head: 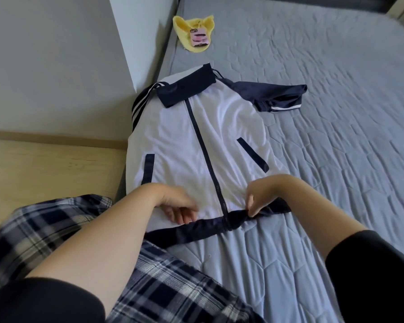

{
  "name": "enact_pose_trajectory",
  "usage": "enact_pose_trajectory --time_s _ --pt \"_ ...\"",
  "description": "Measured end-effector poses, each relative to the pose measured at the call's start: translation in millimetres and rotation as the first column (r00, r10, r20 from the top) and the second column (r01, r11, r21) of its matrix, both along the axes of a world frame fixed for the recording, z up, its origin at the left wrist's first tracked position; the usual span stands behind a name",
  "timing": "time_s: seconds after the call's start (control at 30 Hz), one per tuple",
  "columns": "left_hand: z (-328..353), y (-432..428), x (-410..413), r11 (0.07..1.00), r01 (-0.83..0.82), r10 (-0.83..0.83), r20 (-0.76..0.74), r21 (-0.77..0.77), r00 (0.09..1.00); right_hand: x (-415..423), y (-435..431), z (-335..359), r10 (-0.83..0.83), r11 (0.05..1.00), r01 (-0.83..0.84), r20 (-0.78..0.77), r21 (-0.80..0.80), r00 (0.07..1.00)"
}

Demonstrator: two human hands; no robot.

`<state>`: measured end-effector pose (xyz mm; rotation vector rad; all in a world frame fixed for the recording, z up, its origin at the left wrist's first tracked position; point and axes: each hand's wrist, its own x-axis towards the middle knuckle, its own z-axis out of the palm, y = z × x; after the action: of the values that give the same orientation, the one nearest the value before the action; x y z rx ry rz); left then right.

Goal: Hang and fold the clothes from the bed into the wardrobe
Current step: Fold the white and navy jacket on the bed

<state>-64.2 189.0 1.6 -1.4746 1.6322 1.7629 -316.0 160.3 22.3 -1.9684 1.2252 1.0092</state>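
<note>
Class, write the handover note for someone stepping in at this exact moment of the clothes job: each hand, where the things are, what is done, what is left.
Left hand: rests on the white jacket near its navy hem, fingers loosely curled, gripping nothing visible.
Right hand: pinches the hem beside the zip.
The jacket lies flat and zipped, front up, on the bed, one sleeve spread right.
A yellow garment with a tag lies further up the bed.
Done: jacket laid out.
Left: fold or hang it, then the yellow item. The wardrobe is not in view.
</note>
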Motion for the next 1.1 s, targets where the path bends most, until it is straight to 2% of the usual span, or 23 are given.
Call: enact_pose_trajectory --time_s 0.03,0.07,0.1,0.13,0.17,0.2,0.23,0.27,0.3,0.33,0.4,0.47,0.5,0.57,0.63,0.7,0.77,0.8,0.83,0.97,1.03,1.1 --pt "-4 -2 2 0.989 -0.084 0.087 0.018 -0.122 0.996 3 -4 2 -0.023 0.999 0.021 0.029 0.038 0.999" --pt "-8 -5 5 0.943 -0.149 0.167 0.038 -0.297 0.985 7 -9 2 -0.111 0.994 0.111 0.128 0.01 0.985" --pt "-11 -9 8 0.855 -0.178 0.232 0.051 -0.488 0.971 12 -14 -2 -0.221 0.963 0.256 0.291 -0.086 0.931" --pt "-16 -14 12 0.745 -0.154 0.262 0.073 -0.649 0.962 16 -18 -12 -0.254 0.883 0.402 0.473 -0.243 0.843" --pt "-22 -16 16 0.66 -0.074 0.249 0.125 -0.747 0.96 20 -17 -22 -0.194 0.775 0.476 0.56 -0.416 0.805" --pt "-28 -18 21 0.637 0.044 0.195 0.216 -0.77 0.957 25 -14 -32 -0.109 0.714 0.418 0.501 -0.561 0.859" --pt "-34 -18 25 0.666 0.166 0.114 0.319 -0.727 0.941 29 -7 -43 -0.053 0.75 0.259 0.335 -0.609 0.941" --pt "-40 -17 27 0.714 0.252 0.035 0.393 -0.653 0.919 33 -1 -54 -0.033 0.815 0.127 0.174 -0.566 0.984" --pt "-46 -16 28 0.751 0.295 -0.02 0.427 -0.59 0.904 37 2 -60 -0.048 0.858 0.075 0.067 -0.508 0.997" --pt "-52 -15 29 0.769 0.302 -0.034 0.435 -0.564 0.9 43 1 -63 -0.074 0.857 0.077 0.027 -0.509 0.997" --pt "-59 -18 32 0.748 0.239 0.046 0.408 -0.62 0.912 63 -12 -52 -0.09 0.77 0.113 0.068 -0.628 0.994" --pt "-61 -21 38 0.708 0.185 0.186 0.433 -0.681 0.882 88 -28 -40 -0.027 0.651 0.17 0.202 -0.74 0.979" --pt "-61 -23 43 0.706 0.14 0.265 0.443 -0.694 0.856 100 -35 -37 -0.007 0.631 0.219 0.277 -0.744 0.961" --pt "-62 -28 54 0.731 -0.026 0.411 0.409 -0.682 0.815 125 -47 -33 -0.048 0.652 0.312 0.373 -0.691 0.927" --pt "-61 -34 60 0.729 -0.206 0.513 0.321 -0.653 0.796 150 -62 -33 -0.107 0.676 0.359 0.397 -0.643 0.912" --pt "-62 -40 62 0.645 -0.427 0.651 0.165 -0.634 0.741 175 -82 -36 -0.119 0.712 0.337 0.367 -0.616 0.922" --pt "-65 -49 69 0.496 -0.635 0.797 0.02 -0.592 0.603 197 -101 -45 -0.163 0.757 0.337 0.337 -0.56 0.927" --pt "-68 -54 75 0.462 -0.675 0.828 0.007 -0.576 0.561 207 -112 -50 -0.201 0.768 0.356 0.328 -0.532 0.923" --pt "-70 -58 81 0.47 -0.678 0.834 0.032 -0.565 0.551 217 -123 -55 -0.231 0.762 0.38 0.328 -0.524 0.916" --pt "-88 -76 99 0.531 -0.609 0.803 0.12 -0.59 0.584 241 -165 -77 -0.31 0.645 0.512 0.419 -0.567 0.854" --pt "-99 -84 105 0.496 -0.632 0.806 0.044 -0.595 0.591 249 -175 -91 -0.358 0.572 0.602 0.49 -0.557 0.795" --pt "-109 -98 115 0.44 -0.716 0.823 -0.074 -0.542 0.563 257 -176 -106 -0.354 0.484 0.606 0.493 -0.631 0.795"
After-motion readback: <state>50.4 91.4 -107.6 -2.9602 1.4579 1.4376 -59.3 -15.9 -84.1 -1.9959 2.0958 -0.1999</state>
